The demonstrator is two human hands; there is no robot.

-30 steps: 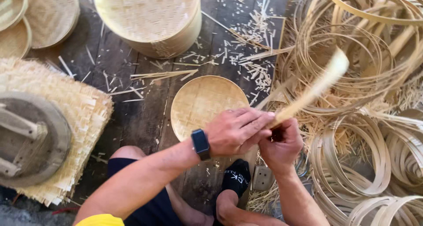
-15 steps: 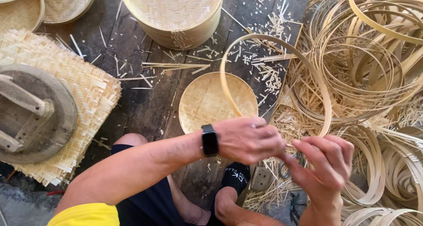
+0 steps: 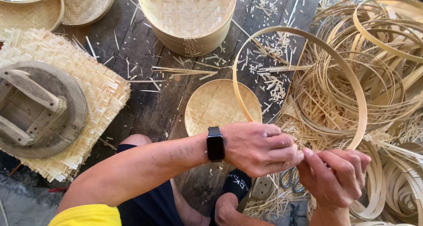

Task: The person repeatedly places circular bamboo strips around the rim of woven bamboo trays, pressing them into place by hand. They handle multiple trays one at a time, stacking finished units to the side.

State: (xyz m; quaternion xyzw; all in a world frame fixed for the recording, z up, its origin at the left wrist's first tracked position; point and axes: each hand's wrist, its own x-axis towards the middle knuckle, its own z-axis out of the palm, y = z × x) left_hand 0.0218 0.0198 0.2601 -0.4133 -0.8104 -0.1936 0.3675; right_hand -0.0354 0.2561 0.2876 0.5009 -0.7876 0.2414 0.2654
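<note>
Pinching the two ends of a thin bamboo strip (image 3: 352,94) bent into a hoop at 5 o'clock, left hand (image 3: 260,149) and right hand (image 3: 335,175) had fingers closed tight on it; strip looked light, springy, easily kinked, best gripped at the overlap.

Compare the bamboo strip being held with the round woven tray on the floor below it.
The bamboo strip is an open loop bent upward, both ends pinched between the left hand and right hand. The round woven tray is a filled, flat disc lying untouched on the planks. Both are pale bamboo.
</note>
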